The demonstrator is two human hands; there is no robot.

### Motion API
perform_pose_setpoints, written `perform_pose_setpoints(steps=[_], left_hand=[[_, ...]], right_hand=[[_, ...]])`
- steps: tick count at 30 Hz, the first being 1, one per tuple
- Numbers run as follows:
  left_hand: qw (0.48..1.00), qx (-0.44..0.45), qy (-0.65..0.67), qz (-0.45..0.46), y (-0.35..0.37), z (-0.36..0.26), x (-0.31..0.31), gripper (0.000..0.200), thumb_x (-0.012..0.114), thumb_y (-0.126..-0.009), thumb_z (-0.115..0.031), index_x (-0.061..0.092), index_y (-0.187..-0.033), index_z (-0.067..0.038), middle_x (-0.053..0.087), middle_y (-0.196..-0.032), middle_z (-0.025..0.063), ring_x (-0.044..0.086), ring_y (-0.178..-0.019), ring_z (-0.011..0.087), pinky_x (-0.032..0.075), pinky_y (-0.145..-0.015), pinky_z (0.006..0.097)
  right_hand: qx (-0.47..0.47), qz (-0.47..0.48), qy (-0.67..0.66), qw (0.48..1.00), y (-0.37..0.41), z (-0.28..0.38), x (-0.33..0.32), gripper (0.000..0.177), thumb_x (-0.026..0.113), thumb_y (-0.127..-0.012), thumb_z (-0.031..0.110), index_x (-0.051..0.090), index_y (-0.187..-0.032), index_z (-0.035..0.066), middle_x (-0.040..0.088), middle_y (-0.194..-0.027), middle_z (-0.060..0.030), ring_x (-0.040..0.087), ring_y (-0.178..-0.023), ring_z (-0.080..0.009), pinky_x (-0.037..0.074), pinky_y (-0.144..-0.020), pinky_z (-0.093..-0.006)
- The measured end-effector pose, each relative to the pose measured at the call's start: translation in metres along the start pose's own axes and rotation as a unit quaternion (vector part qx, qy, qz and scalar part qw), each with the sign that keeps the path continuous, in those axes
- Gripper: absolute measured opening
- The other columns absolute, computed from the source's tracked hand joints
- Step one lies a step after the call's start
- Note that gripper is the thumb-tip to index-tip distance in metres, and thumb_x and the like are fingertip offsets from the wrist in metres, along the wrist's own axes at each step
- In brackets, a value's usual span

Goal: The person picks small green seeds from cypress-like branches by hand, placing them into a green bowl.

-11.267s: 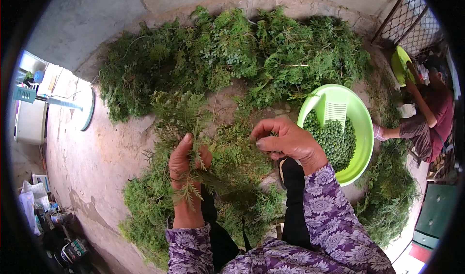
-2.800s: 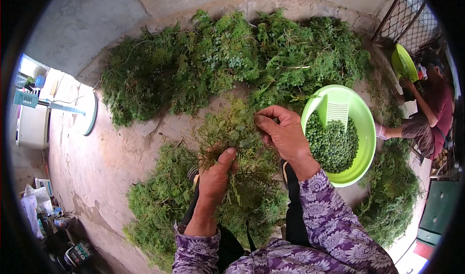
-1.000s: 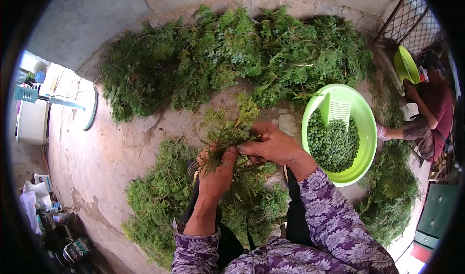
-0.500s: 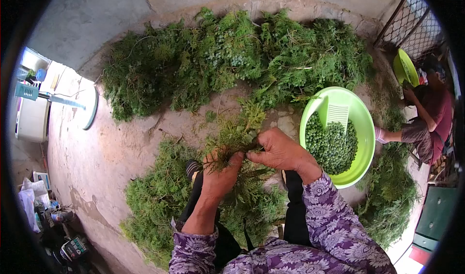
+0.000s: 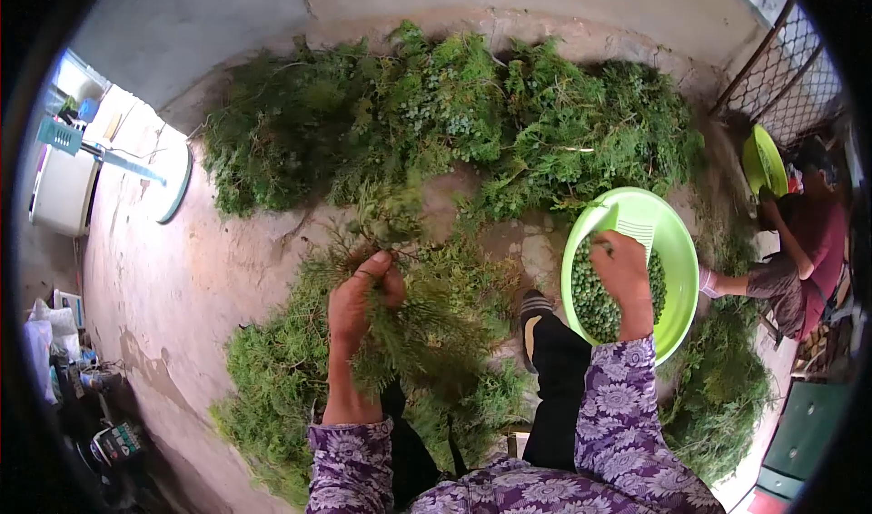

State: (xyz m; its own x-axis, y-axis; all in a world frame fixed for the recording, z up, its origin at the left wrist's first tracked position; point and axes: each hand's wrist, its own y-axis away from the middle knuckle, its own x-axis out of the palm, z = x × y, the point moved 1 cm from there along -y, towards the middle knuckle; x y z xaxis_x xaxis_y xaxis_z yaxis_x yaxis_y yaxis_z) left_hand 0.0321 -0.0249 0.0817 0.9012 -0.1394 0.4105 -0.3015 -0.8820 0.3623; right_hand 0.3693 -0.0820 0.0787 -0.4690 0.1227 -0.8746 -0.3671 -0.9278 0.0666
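My left hand (image 5: 356, 301) is closed round the stem of a leafy evergreen branch (image 5: 409, 332), whose sprays hang below and stick up above the fist. Over the light green plastic basin (image 5: 683, 287) is my right hand (image 5: 623, 267), its fingers curled downward just above the berries. Whatever those fingertips hold, if anything, is hidden. Many small round green berries (image 5: 595, 310) lie in the basin, which has a ridged washboard panel (image 5: 639, 230) on its far side.
A long heap of cut branches (image 5: 436, 105) lies along the wall. More cuttings (image 5: 272, 378) lie by my feet, and another pile (image 5: 718, 396) is at the right. A seated person (image 5: 813, 242) works beside a second green basin (image 5: 763, 162). A fan (image 5: 168, 182) stands left.
My right hand has left the branch and moved right, over the basin. My left hand has shifted left and up, still gripping the branch.
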Motion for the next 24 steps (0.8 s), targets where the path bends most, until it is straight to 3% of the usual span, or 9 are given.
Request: perform_pose_setpoints(steps=[4, 6, 10, 12, 15, 18, 20, 22, 24], left_hand=[[1.000, 0.002, -0.012, 0.010, -0.002, 0.003, 0.001, 0.035, 0.045, -0.087, -0.030, 0.054, -0.067, -0.003, 0.051, -0.061, 0.0039, 0.043, -0.054, 0.0117, 0.035, -0.054, 0.0257], [0.999, -0.001, 0.038, 0.014, -0.001, 0.001, 0.005, 0.032, 0.046, -0.086, -0.029, 0.055, -0.071, -0.003, 0.052, -0.061, 0.0038, 0.045, -0.055, 0.0118, 0.036, -0.054, 0.0254], [0.996, -0.032, 0.071, -0.047, -0.001, 0.005, 0.009, 0.026, 0.052, -0.084, -0.026, 0.058, -0.082, -0.001, 0.055, -0.065, 0.0043, 0.049, -0.059, 0.0127, 0.040, -0.054, 0.0259], [0.992, -0.040, 0.079, -0.084, 0.006, -0.005, 0.022, 0.026, 0.053, -0.083, -0.026, 0.058, -0.085, -0.001, 0.056, -0.068, 0.0047, 0.050, -0.059, 0.0129, 0.040, -0.054, 0.0259], [0.990, -0.050, 0.086, -0.097, 0.002, -0.003, 0.019, 0.026, 0.056, -0.082, -0.026, 0.059, -0.088, -0.001, 0.057, -0.071, 0.0052, 0.051, -0.058, 0.0132, 0.040, -0.052, 0.0260], [0.987, -0.064, 0.089, -0.114, 0.005, -0.006, 0.027, 0.026, 0.058, -0.080, -0.025, 0.060, -0.088, -0.001, 0.059, -0.071, 0.0048, 0.051, -0.057, 0.0128, 0.040, -0.051, 0.0257], [0.980, -0.079, 0.093, -0.155, 0.006, -0.004, 0.029, 0.025, 0.060, -0.079, -0.025, 0.061, -0.087, -0.001, 0.059, -0.070, 0.0043, 0.051, -0.056, 0.0123, 0.039, -0.051, 0.0253], [0.988, -0.064, -0.023, -0.138, 0.002, 0.005, 0.024, 0.027, 0.056, -0.083, -0.021, 0.056, -0.099, 0.000, 0.059, -0.086, 0.0061, 0.056, -0.066, 0.0150, 0.043, -0.054, 0.0284], [0.986, -0.072, -0.037, -0.144, 0.005, 0.005, 0.031, 0.026, 0.059, -0.080, -0.022, 0.058, -0.094, 0.000, 0.059, -0.081, 0.0044, 0.053, -0.064, 0.0118, 0.041, -0.054, 0.0262]], right_hand=[[0.083, -0.020, 0.163, 0.983, -0.005, -0.064, -0.003, 0.031, 0.054, -0.074, 0.021, 0.059, -0.102, 0.009, 0.053, -0.111, -0.0148, 0.053, -0.099, -0.0282, 0.040, -0.087, -0.0366], [0.212, -0.028, 0.193, 0.957, -0.004, -0.077, -0.008, 0.037, 0.054, -0.075, 0.026, 0.056, -0.109, 0.011, 0.046, -0.121, -0.0113, 0.045, -0.109, -0.0285, 0.033, -0.093, -0.0438], [0.255, -0.009, 0.155, 0.954, -0.006, -0.079, -0.015, 0.039, 0.054, -0.076, 0.031, 0.056, -0.110, 0.013, 0.043, -0.125, -0.0098, 0.042, -0.113, -0.0295, 0.030, -0.094, -0.0491], [0.227, -0.102, 0.170, 0.954, -0.002, -0.081, -0.010, 0.037, 0.054, -0.077, 0.030, 0.056, -0.110, 0.014, 0.041, -0.127, -0.0107, 0.041, -0.114, -0.0293, 0.030, -0.094, -0.0479], [0.187, -0.177, 0.179, 0.949, -0.004, -0.100, -0.006, 0.031, 0.056, -0.076, 0.027, 0.060, -0.103, 0.013, 0.051, -0.116, -0.0136, 0.049, -0.106, -0.0292, 0.036, -0.089, -0.0452], [0.238, -0.094, 0.169, 0.952, -0.007, -0.088, -0.020, 0.026, 0.057, -0.076, 0.024, 0.062, -0.097, 0.011, 0.060, -0.099, -0.0139, 0.057, -0.092, -0.0299, 0.043, -0.081, -0.0423], [0.179, -0.126, 0.165, 0.962, -0.010, -0.094, -0.016, 0.023, 0.058, -0.075, 0.022, 0.063, -0.093, 0.009, 0.062, -0.087, -0.0140, 0.061, -0.079, -0.0280, 0.046, -0.073, -0.0381], [0.060, -0.160, -0.042, 0.984, -0.013, -0.060, -0.012, 0.023, 0.060, -0.075, 0.017, 0.062, -0.095, 0.006, 0.063, -0.087, -0.0108, 0.061, -0.076, -0.0205, 0.047, -0.070, -0.0310], [0.018, -0.119, -0.349, 0.929, -0.012, -0.014, 0.004, 0.023, 0.061, -0.075, 0.009, 0.060, -0.097, 0.003, 0.063, -0.085, -0.0054, 0.057, -0.073, -0.0117, 0.046, -0.067, -0.0228]])
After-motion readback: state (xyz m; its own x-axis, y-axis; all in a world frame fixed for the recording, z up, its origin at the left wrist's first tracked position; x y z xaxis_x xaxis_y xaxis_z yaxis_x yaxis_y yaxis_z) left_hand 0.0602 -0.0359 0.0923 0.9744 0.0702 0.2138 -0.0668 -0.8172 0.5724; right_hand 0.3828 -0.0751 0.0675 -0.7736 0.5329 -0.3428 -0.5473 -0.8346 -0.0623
